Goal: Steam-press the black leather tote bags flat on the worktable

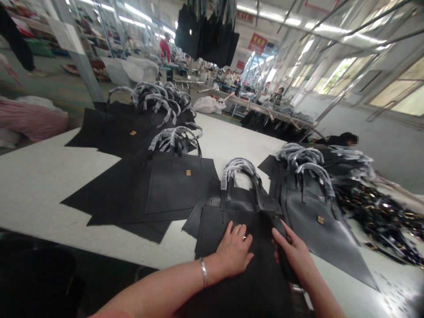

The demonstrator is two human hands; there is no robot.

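Observation:
In front of me a black bag panel (pixel 258 282) with plastic-wrapped handles lies over other panels at the table's near edge. My left hand (pixel 233 249) rests flat on it, fingers spread, a ring and a bracelet showing. My right hand (pixel 293 251) is closed round the panel's right edge, which is lifted and folded up between thumb and fingers. The wrapped handles (pixel 240 170) rise just beyond my hands. To the right lies a stack of black bag panels (pixel 311 207) with a gold clasp on top; to the left is another fanned stack (pixel 179 185) with a gold clasp.
The pale table (pixel 126 236) carries more handled panels (pixel 129 119) at the far left. A heap of black straps with gold buckles (pixel 380 221) lies at the right. Black bag pieces (pixel 207 37) hang overhead. A person (pixel 346 139) is beyond the right stack.

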